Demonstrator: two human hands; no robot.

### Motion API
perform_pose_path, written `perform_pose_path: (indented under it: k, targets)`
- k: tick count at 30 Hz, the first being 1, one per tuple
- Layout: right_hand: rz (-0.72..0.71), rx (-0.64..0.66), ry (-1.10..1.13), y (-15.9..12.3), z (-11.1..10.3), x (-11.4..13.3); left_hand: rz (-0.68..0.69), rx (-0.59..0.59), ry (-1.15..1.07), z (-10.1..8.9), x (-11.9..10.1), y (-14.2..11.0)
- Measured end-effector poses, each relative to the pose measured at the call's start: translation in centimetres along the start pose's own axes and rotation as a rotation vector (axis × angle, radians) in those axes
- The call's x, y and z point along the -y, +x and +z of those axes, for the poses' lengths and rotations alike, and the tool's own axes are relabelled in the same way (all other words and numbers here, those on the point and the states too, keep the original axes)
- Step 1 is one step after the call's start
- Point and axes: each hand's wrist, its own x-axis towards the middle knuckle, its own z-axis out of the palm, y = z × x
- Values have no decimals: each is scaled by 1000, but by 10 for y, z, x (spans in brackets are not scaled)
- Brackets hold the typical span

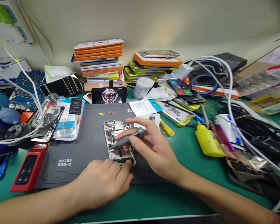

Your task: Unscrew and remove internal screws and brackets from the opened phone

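An opened smartphone (118, 154), its inner boards and parts bare, lies on a dark grey work mat (84, 158). My left hand (102, 182) is curled at the phone's near end, with fingers pressed on its lower edge. In my right hand (151, 146) is a grey screwdriver (128, 140), slanted so its tip meets the phone's left-middle area; the exact screw is too small to make out. Small yellowish flex parts (112, 112) lie beyond the phone on the mat. A second grey screwdriver (152, 118) rests on white paper right of the phone.
Behind the mat, a propped phone (109, 95) shows a lit circular pattern. Stacked orange cases (99, 53) stand along the wall. A red control unit (28, 168) edges the mat at left. At right are a yellow bottle (208, 141), white cables (231, 84) and plastic bags.
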Motion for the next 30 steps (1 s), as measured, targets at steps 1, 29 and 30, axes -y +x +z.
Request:
perform_pose_path:
  k: [1,29,30]
  targets:
    - [14,-42,57,2,-1,0,-4,-2,-3,0,1,0]
    - [284,55,390,-7,8,-8,-61,13,-97,-4,4,8]
    - [281,56,395,-7,8,-8,-64,14,-98,-5,4,8]
